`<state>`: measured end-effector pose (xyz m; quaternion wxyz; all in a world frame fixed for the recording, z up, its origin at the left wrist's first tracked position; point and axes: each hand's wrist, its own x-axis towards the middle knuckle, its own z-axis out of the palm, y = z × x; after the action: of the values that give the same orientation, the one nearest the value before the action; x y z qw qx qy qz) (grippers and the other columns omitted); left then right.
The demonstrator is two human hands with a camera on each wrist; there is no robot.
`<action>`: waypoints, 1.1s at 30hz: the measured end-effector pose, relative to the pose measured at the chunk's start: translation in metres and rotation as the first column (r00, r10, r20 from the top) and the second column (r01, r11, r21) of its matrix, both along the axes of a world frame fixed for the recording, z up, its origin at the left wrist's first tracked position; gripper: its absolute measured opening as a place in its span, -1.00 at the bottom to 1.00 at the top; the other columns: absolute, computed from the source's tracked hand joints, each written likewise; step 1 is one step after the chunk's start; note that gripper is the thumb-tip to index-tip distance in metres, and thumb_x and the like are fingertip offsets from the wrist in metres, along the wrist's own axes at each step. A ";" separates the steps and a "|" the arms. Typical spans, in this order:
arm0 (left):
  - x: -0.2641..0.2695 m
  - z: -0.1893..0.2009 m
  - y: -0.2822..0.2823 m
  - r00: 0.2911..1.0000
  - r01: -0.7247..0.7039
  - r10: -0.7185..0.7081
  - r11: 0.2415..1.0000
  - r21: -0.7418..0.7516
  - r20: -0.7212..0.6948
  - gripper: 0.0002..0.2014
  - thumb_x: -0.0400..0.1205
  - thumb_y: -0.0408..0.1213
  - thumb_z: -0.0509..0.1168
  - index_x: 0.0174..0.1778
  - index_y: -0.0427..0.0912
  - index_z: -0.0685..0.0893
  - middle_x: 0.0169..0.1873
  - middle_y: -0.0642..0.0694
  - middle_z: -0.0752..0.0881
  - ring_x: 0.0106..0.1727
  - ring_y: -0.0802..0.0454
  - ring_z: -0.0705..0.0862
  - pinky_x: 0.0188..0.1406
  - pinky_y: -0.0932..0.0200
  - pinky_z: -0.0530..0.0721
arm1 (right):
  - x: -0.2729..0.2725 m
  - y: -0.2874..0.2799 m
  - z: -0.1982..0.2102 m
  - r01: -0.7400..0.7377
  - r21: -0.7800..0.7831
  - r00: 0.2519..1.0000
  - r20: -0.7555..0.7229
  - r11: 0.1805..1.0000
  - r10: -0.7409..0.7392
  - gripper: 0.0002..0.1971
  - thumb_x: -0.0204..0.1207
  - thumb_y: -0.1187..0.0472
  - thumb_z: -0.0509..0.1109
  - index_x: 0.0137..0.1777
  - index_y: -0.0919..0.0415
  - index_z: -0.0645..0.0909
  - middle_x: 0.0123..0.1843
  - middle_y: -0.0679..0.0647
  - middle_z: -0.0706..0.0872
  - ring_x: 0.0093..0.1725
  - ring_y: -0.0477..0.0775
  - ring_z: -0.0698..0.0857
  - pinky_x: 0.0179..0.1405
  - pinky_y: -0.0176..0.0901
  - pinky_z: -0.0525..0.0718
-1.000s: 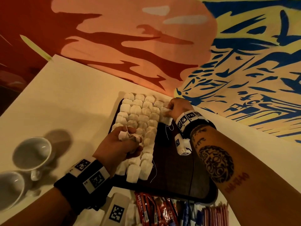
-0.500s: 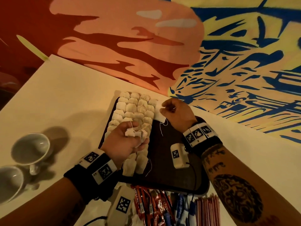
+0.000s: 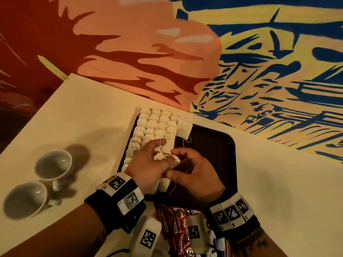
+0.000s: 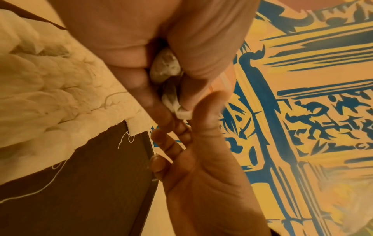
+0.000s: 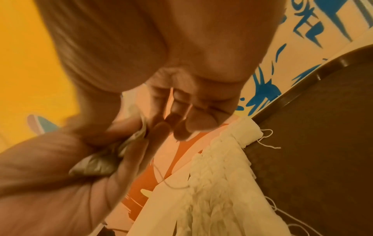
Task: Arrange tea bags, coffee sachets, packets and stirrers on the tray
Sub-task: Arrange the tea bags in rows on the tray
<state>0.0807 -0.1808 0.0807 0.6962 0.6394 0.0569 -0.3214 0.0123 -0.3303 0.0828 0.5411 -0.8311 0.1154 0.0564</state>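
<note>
White ceramic cups (image 3: pixel 53 164), two, at left on the table. Next, four columns of white tea bags (image 3: pixel 156 125) filling the dark tray's (image 3: pixel 213 145) left side. Left hand (image 3: pixel 148 167) clutching a tea-bag bunch (image 3: pixel 161 154); right hand (image 3: pixel 193 175) pinching one from it.

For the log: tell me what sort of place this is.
Probably a café or hotel drinks station. A dark tray on a pale table carries rows of tea bags, two cups stand beside it, red sachets wait near its front edge, and a painted mural covers the wall.
</note>
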 end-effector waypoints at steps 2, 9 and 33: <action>-0.001 0.002 0.002 0.997 -0.032 0.029 0.999 -0.042 -0.068 -0.58 0.58 -0.38 0.48 0.33 -0.01 0.61 0.17 -0.09 0.71 0.04 -0.04 0.82 -0.12 0.03 0.83 | -0.002 0.008 -0.003 0.103 0.014 0.992 0.068 0.995 -0.104 -0.75 0.50 0.12 0.58 0.14 -0.14 0.73 0.05 -0.07 0.80 -0.03 -0.13 0.79 -0.03 -0.35 0.69; -0.005 0.005 0.017 0.996 0.035 -0.044 0.992 -0.120 -0.079 -0.73 0.59 -0.41 0.46 0.16 -0.03 0.72 0.14 -0.27 0.78 -0.01 -0.22 0.84 -0.21 0.09 0.78 | -0.003 0.014 0.004 0.257 -0.032 0.964 0.084 0.966 -0.254 -0.87 0.68 0.13 0.37 -0.03 0.00 0.75 -0.21 -0.01 0.80 -0.30 -0.11 0.72 -0.28 -0.19 0.69; -0.008 0.008 0.019 0.994 0.023 -0.026 0.999 0.022 0.105 -0.63 0.52 -0.40 0.54 0.22 -0.01 0.76 0.21 0.02 0.69 -0.16 -0.03 0.86 -0.16 0.09 0.84 | 0.004 0.002 0.011 0.194 0.089 0.979 0.051 0.977 -0.199 -0.90 0.64 0.18 0.44 -0.03 0.06 0.80 -0.17 -0.05 0.86 -0.19 -0.12 0.81 -0.19 -0.26 0.70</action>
<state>0.0731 -0.1621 0.0887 0.6874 0.6634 0.0157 -0.2951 0.0163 -0.3283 0.0938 0.5816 -0.7935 0.1782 -0.0175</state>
